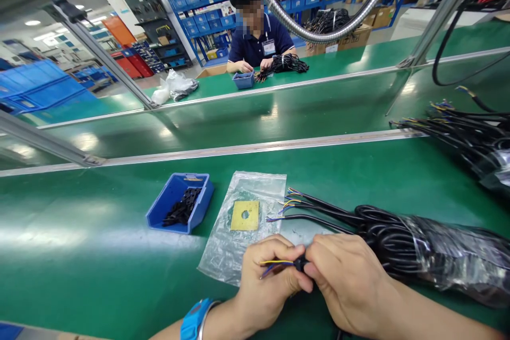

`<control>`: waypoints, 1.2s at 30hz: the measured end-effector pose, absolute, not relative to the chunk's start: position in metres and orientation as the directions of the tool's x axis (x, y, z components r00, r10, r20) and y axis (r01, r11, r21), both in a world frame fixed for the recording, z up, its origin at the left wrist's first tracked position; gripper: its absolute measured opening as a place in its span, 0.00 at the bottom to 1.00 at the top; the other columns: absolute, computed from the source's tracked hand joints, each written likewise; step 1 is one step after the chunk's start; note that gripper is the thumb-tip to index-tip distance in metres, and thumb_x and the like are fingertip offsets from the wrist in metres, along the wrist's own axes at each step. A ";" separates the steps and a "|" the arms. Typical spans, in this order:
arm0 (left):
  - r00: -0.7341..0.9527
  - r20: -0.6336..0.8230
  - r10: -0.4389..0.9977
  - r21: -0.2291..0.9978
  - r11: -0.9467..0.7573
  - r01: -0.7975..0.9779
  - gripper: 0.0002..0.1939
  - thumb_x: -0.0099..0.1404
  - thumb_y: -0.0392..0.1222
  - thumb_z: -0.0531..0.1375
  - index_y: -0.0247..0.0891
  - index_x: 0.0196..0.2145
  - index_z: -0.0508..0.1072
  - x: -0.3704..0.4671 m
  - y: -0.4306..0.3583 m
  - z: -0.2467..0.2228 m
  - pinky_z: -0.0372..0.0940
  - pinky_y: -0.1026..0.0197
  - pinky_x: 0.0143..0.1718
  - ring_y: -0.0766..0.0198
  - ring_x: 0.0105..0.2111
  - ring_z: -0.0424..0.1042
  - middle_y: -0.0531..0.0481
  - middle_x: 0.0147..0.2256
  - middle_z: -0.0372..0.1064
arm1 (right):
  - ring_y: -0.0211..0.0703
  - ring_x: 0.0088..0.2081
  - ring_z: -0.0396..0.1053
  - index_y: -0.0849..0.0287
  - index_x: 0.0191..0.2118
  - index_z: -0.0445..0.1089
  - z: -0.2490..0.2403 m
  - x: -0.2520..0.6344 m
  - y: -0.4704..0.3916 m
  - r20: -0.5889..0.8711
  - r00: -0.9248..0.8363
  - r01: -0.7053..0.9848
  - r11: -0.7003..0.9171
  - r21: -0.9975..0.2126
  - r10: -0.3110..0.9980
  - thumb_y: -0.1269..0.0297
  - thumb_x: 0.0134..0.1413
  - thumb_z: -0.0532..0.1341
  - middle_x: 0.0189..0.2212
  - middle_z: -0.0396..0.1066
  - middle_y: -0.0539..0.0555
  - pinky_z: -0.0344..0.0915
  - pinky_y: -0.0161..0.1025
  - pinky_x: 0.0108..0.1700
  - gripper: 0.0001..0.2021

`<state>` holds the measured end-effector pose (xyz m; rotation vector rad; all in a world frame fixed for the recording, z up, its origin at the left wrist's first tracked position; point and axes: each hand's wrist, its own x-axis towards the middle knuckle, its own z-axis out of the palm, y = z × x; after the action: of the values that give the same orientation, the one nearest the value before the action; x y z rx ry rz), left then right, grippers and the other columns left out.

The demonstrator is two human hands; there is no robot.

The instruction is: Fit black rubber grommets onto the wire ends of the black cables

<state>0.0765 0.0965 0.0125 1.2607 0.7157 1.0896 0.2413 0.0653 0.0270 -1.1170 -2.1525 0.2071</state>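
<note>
Low in the head view, my left hand (265,289) pinches a small black fitting (300,263) on the end of a black cable. Thin yellow and blue wires (277,263) stick out of it to the left, across my fingers. Right up against it, my right hand (350,279) is closed on the cable just behind the fitting, covering most of the cable. Beyond my hands, a clear plastic bag (219,255) lies flat with a yellow square plate (239,218) with a hole on it. To the right rests a plastic-wrapped bundle of black cables (382,234), wire ends facing left.
A blue bin (159,218) with small black parts (183,207) stands left of the bag. More black cables (470,133) lie at the far right. Metal rails (255,149) cross the green bench. Opposite, a co-worker (255,37) handles cables beside a small bin (244,81). A metal hose (319,37) hangs overhead.
</note>
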 end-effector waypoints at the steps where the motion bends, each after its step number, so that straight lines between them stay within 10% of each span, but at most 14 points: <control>1: 0.358 0.139 0.923 0.969 -0.053 -0.241 0.15 0.46 0.34 0.72 0.45 0.33 0.81 0.077 0.096 0.013 0.65 0.71 0.28 0.71 0.24 0.70 0.53 0.24 0.72 | 0.37 0.21 0.53 0.57 0.27 0.55 0.027 0.241 0.065 0.503 -0.387 0.660 0.613 -0.434 0.773 0.72 0.61 0.47 0.21 0.56 0.48 0.50 0.37 0.25 0.11; 12: 0.448 -0.282 0.848 0.814 0.459 -0.355 0.15 0.46 0.44 0.73 0.33 0.28 0.76 0.077 0.105 -0.002 0.63 0.71 0.17 0.70 0.15 0.68 0.51 0.16 0.71 | 0.41 0.29 0.58 0.63 0.39 0.64 0.018 0.243 0.067 0.554 -0.331 0.725 0.582 -0.370 0.764 0.72 0.63 0.50 0.27 0.62 0.53 0.56 0.38 0.31 0.06; 25: 0.389 0.096 0.916 0.983 -0.025 -0.183 0.12 0.45 0.30 0.71 0.39 0.29 0.81 0.081 0.098 0.017 0.64 0.66 0.27 0.67 0.24 0.70 0.50 0.23 0.73 | 0.36 0.23 0.55 0.57 0.28 0.54 0.030 0.245 0.059 0.310 -0.396 0.596 0.498 -0.630 0.864 0.72 0.64 0.46 0.22 0.57 0.47 0.51 0.35 0.27 0.12; 33: 0.451 -0.246 0.858 0.878 0.395 -0.271 0.15 0.44 0.44 0.73 0.34 0.28 0.78 0.084 0.111 0.018 0.64 0.66 0.19 0.69 0.16 0.67 0.52 0.17 0.70 | 0.38 0.27 0.60 0.60 0.35 0.63 0.028 0.251 0.071 0.446 -0.330 0.637 0.545 -0.545 0.832 0.71 0.63 0.50 0.26 0.62 0.50 0.57 0.35 0.30 0.07; 36: 0.444 -0.169 0.880 0.908 0.314 -0.277 0.12 0.45 0.41 0.73 0.34 0.28 0.79 0.084 0.111 0.016 0.64 0.67 0.20 0.69 0.17 0.68 0.51 0.19 0.71 | 0.38 0.26 0.58 0.61 0.35 0.63 0.026 0.250 0.070 0.474 -0.306 0.649 0.545 -0.531 0.826 0.72 0.63 0.50 0.24 0.60 0.50 0.56 0.35 0.30 0.07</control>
<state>0.0839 0.1115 0.0163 0.9509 0.7672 0.8698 0.2496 0.0696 0.0256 -1.1861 -2.0542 0.3102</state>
